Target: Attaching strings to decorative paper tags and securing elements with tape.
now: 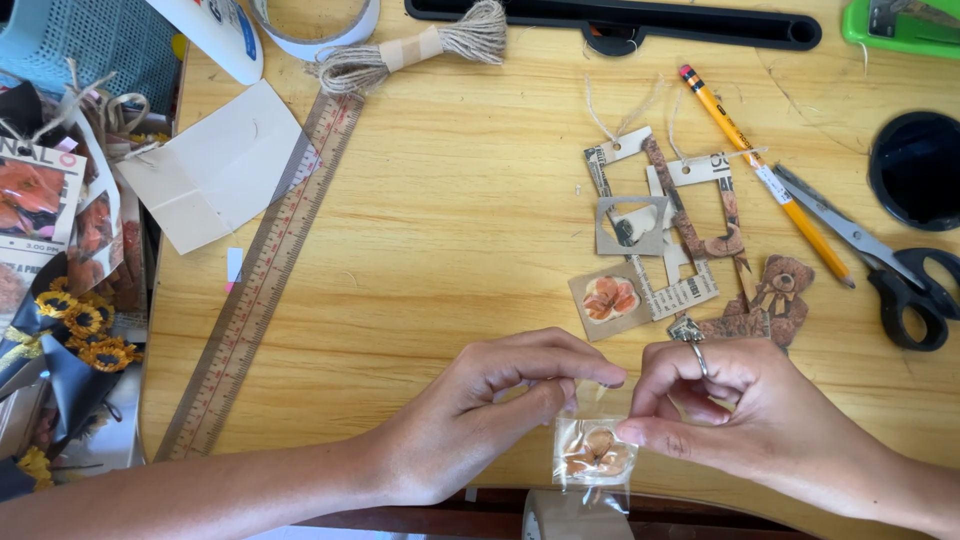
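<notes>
Both my hands hold a small clear plastic sleeve (594, 452) with an orange flower picture inside, just above the near edge of the wooden table (450, 230). My left hand (490, 400) pinches the sleeve's top left corner between thumb and forefinger. My right hand (730, 410), with a ring on one finger, pinches the sleeve's right side. Just beyond my hands lie paper cutouts: a square flower card (608, 299), frame-shaped tags with twine (660, 220) and a brown teddy bear cutout (782, 295).
A long ruler (265, 270) runs diagonally at left beside a folded beige paper (215, 170). A yellow pencil (760, 170), scissors (880, 265) and a black round lid (918, 170) lie at right. A twine bundle (410, 50) lies at the back; sunflower decorations (85, 330) at far left.
</notes>
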